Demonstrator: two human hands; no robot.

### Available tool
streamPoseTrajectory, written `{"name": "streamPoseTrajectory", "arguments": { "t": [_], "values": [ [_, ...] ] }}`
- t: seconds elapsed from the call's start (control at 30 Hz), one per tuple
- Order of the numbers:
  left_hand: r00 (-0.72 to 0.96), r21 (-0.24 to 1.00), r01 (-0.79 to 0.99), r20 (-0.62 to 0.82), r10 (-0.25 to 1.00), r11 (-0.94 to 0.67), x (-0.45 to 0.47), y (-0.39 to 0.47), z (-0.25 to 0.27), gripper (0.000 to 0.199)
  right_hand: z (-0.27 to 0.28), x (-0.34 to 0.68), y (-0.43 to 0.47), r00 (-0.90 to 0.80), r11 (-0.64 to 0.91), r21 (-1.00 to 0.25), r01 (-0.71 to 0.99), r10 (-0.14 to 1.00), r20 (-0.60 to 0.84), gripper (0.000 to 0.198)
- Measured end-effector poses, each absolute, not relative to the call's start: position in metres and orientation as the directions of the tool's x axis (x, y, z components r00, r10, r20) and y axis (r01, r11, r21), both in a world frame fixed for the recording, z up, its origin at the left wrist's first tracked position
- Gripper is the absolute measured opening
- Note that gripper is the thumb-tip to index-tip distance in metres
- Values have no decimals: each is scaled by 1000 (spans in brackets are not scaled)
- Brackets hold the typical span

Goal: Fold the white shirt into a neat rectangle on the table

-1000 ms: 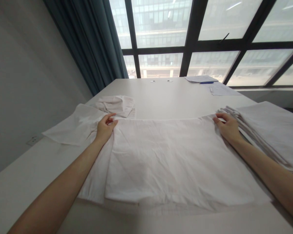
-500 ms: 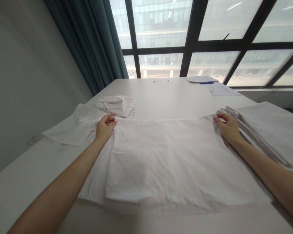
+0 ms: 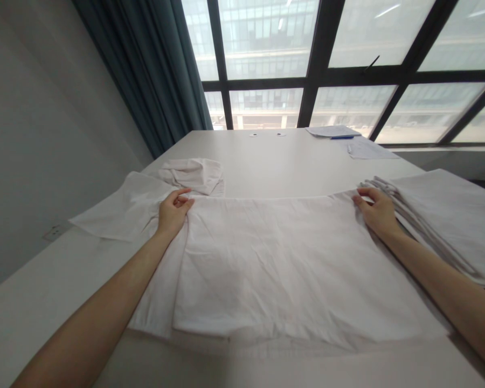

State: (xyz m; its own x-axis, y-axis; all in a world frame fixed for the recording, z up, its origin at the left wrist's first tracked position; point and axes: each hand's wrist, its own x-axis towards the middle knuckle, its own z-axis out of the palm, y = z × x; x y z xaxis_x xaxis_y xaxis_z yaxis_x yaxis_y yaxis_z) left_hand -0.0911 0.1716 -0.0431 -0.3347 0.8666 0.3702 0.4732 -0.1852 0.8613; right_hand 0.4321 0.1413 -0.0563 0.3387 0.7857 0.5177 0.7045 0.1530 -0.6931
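- A white cloth (image 3: 283,258) lies spread on the white table (image 3: 283,167), directly in front of the person, its surface lightly creased.
- The left hand (image 3: 172,215) has its fingers pinched on the white cloth at the far left corner of its upper layer; another layer shows beneath, reaching further left.
- The right hand (image 3: 376,210) pinches the far right corner between thumb and fingers, and the far edge runs nearly straight between the two hands.
- Beside the left hand lie a loose white piece of fabric (image 3: 133,207) and, beyond it, a crumpled bundle (image 3: 192,172).
- A folded white stack (image 3: 461,210) sits just right of the right hand.
- Papers (image 3: 333,131) and a blue pen (image 3: 341,137) rest at the far right, near the window (image 3: 267,40).
- A dark blue curtain (image 3: 157,59) hangs at the far left.
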Motion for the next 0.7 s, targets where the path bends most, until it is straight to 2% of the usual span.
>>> {"name": "streamPoseTrajectory", "arguments": {
  "t": [0.2, 0.7],
  "values": [
    [-341, 831, 526, 402, 850, -181, -93, 172, -42, 32, -55, 432, 141, 335, 146, -677, 721, 782, 525, 28],
    [-321, 859, 481, 357, 877, -174, -92, 170, -44, 45, -52, 433, 139, 258, 203, -639, 742, 794, 551, 30]
  ]
}}
